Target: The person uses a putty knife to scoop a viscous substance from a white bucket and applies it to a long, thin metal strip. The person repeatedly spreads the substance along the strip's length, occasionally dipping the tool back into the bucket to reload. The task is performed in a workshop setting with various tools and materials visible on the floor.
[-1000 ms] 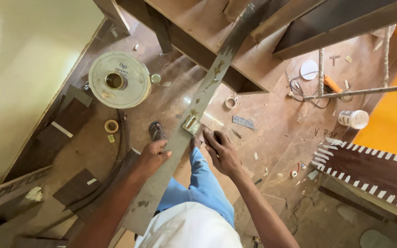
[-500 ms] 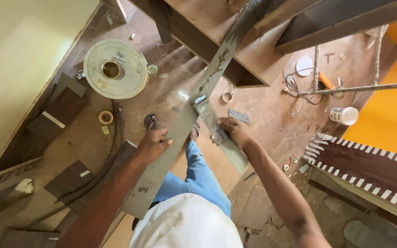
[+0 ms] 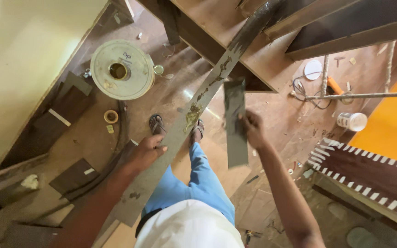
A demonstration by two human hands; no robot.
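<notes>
Head view: grey glue-smeared plank (image 3: 180,133), short strip (image 3: 235,121).

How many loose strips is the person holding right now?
2. A long grey glue-smeared laminate strip gripped at its edge by the left hand, running up to the wooden stairs. A short dark grey strip held upright in the right hand.

Left hand (image 3: 145,151) grips long plank (image 3: 194,115) — right hand (image 3: 252,128) holds strip (image 3: 235,124).

Long grey glue-smeared strip (image 3: 180,133) slants upward; short grey strip (image 3: 235,124) upright.
</notes>
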